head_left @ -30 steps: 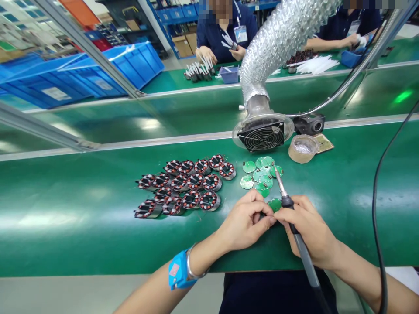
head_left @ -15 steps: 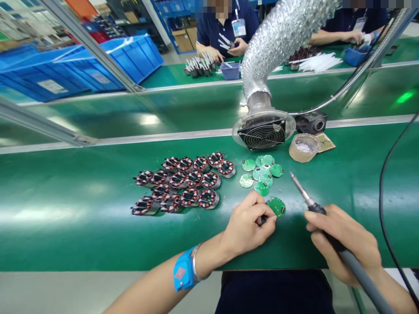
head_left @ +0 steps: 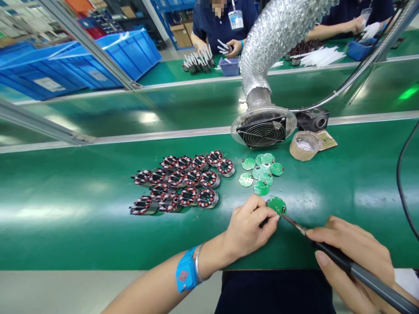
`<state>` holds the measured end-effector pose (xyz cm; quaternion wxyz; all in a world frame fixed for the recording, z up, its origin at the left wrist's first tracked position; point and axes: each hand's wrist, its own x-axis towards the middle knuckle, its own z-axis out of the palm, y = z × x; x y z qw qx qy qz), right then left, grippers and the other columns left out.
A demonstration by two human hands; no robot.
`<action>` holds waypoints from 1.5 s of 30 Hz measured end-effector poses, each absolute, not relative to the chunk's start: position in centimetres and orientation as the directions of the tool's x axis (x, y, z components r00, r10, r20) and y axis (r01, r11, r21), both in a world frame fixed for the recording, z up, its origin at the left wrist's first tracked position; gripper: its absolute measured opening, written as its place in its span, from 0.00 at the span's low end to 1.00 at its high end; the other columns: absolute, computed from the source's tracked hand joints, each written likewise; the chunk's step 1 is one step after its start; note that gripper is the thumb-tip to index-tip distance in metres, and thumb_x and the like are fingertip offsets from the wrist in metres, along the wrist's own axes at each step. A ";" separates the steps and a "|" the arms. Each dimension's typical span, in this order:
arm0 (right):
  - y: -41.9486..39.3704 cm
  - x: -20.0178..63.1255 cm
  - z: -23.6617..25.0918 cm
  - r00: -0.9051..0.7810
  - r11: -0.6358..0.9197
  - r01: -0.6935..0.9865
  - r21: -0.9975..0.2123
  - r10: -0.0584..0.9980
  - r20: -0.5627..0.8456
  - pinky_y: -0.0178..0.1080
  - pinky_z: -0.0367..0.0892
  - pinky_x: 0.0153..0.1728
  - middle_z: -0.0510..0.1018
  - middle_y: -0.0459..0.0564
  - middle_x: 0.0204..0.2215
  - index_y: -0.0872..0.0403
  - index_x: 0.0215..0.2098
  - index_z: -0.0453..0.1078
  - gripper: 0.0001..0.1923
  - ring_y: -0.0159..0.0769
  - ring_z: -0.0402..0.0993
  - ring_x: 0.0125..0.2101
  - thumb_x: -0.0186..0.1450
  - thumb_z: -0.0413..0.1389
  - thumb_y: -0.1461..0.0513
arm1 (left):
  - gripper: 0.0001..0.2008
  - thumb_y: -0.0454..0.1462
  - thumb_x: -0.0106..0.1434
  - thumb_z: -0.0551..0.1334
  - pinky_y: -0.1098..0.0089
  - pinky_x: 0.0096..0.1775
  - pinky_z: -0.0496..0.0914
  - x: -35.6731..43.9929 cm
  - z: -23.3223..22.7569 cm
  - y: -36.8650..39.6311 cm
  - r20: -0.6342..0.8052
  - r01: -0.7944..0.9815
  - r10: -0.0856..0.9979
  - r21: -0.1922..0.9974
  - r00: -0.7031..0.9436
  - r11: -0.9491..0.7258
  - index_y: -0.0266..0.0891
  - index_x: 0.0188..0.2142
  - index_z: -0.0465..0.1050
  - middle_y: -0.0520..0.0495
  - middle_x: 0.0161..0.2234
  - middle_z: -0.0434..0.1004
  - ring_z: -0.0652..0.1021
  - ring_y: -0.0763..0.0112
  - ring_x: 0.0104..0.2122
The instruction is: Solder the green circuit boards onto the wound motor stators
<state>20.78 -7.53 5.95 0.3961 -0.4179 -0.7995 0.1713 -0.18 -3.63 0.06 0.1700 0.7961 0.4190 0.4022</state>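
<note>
My left hand (head_left: 250, 224) is closed at the left and lower edge of a round green circuit board (head_left: 276, 205), thumb and forefinger pinched together. What lies under the board is hidden. A soldering iron (head_left: 340, 257) is gripped in my right hand (head_left: 358, 253); its tip touches or nearly touches the board's lower right edge beside a small dark component. Just beyond my left hand lies a loose pile of green circuit boards (head_left: 262, 172). To the left stand rows of motor stators (head_left: 188, 196) with red-and-white windings. A blue wrist strap (head_left: 186, 271) is on my left wrist.
A fume extractor fan (head_left: 262, 131) on a silver duct (head_left: 268, 48) hangs behind the boards. Beside it are a roll of tape (head_left: 305, 146) and a black holder (head_left: 313, 120). A black cable (head_left: 401, 183) runs at right. Two co-workers handle parts across the bench, near blue bins (head_left: 131, 56).
My right hand has brought the soldering iron down and left, so its tip now meets the board's edge. My left hand has stayed at the board. The cable has shifted right.
</note>
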 end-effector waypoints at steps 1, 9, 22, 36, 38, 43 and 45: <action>-7.5 20.8 5.8 -0.344 0.596 0.529 -0.604 0.801 0.489 0.36 0.63 0.20 0.69 0.46 0.21 0.57 0.39 0.71 0.11 0.30 0.66 0.19 0.60 0.51 0.70 | 0.02 0.33 0.60 0.64 0.80 0.23 0.65 -0.2 0.0 -3.7 0.496 0.537 0.804 0.602 0.328 -0.591 0.37 0.31 0.75 0.51 0.28 0.68 0.67 0.82 0.21; -7.6 21.0 5.7 -0.358 0.603 0.522 -0.603 0.797 0.487 0.36 0.64 0.21 0.70 0.47 0.22 0.58 0.40 0.70 0.11 0.31 0.67 0.21 0.60 0.51 0.70 | 0.02 0.33 0.60 0.62 0.80 0.23 0.65 -0.1 -0.3 -3.8 0.468 0.570 0.816 0.588 0.339 -0.574 0.37 0.31 0.73 0.52 0.29 0.68 0.67 0.82 0.21; -7.5 21.3 6.5 -0.365 0.589 0.539 -0.602 0.807 0.464 0.37 0.67 0.23 0.73 0.48 0.24 0.56 0.41 0.70 0.11 0.33 0.71 0.23 0.61 0.51 0.70 | 0.02 0.32 0.59 0.62 0.81 0.22 0.64 -0.1 -0.2 -3.8 0.465 0.561 0.815 0.593 0.346 -0.577 0.37 0.30 0.72 0.51 0.29 0.67 0.67 0.82 0.21; -2.3 19.1 2.1 -0.543 0.639 0.417 -0.646 0.745 0.387 0.41 0.73 0.44 0.79 0.52 0.44 0.52 0.49 0.66 0.16 0.38 0.75 0.45 0.65 0.51 0.71 | 0.11 0.29 0.61 0.56 0.76 0.29 0.70 -2.7 0.8 -2.4 0.464 0.438 0.693 0.546 0.551 -0.714 0.38 0.42 0.72 0.47 0.34 0.70 0.73 0.74 0.30; -2.4 19.1 2.0 -0.536 0.631 0.413 -0.657 0.751 0.385 0.41 0.73 0.44 0.79 0.52 0.45 0.52 0.50 0.65 0.17 0.38 0.75 0.45 0.64 0.52 0.71 | 0.16 0.27 0.61 0.54 0.76 0.30 0.69 -3.9 0.9 -1.9 0.431 0.423 0.610 0.456 0.665 -0.783 0.42 0.45 0.73 0.48 0.35 0.71 0.73 0.76 0.29; -2.5 19.2 1.9 -0.517 0.618 0.433 -0.657 0.767 0.380 0.42 0.73 0.45 0.78 0.53 0.45 0.51 0.50 0.64 0.17 0.39 0.75 0.45 0.64 0.52 0.71 | 0.08 0.35 0.65 0.60 0.78 0.26 0.64 -4.0 0.4 -1.7 0.466 0.358 0.509 0.377 0.723 -0.854 0.47 0.39 0.78 0.55 0.27 0.69 0.68 0.81 0.22; -2.5 19.2 1.8 -0.515 0.610 0.443 -0.658 0.773 0.370 0.42 0.74 0.44 0.78 0.52 0.45 0.51 0.50 0.64 0.18 0.38 0.75 0.44 0.64 0.52 0.71 | 0.07 0.38 0.65 0.61 0.78 0.28 0.66 -3.2 0.5 -1.8 0.458 0.317 0.572 0.520 0.681 -0.793 0.45 0.37 0.79 0.53 0.27 0.69 0.70 0.81 0.23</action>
